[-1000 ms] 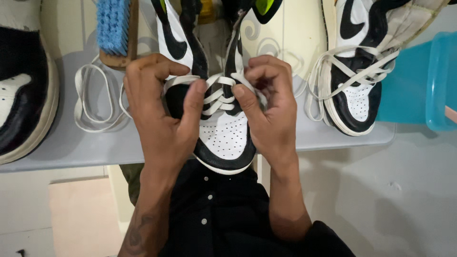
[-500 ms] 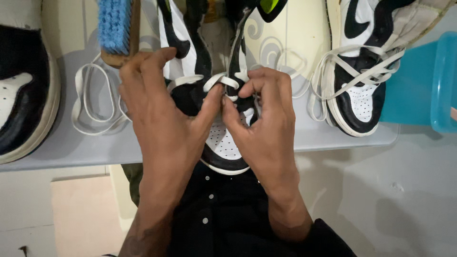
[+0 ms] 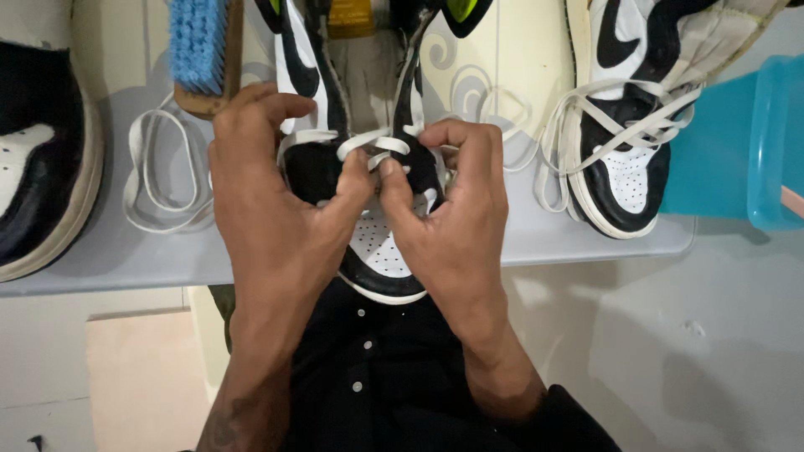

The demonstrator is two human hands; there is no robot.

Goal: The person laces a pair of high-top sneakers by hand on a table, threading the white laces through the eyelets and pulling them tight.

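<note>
Grey table (image 3: 109,259), left edge: black-and-white shoe (image 3: 38,167); loose lace (image 3: 159,172); blue brush (image 3: 201,50). Centre: left hand (image 3: 268,201) and right hand (image 3: 448,209), thumbs and fingers pinched on the white lace (image 3: 368,146) of the sneaker (image 3: 381,251), toe overhanging the edge. Right: second sneaker (image 3: 624,142), teal tub (image 3: 754,142), white tiled floor (image 3: 670,351)

Your single head camera looks steeply down from above, close over your hands (image 3: 368,209) at the near edge of the grey counter (image 3: 126,259), with your dark shirt and the floor below.
</note>
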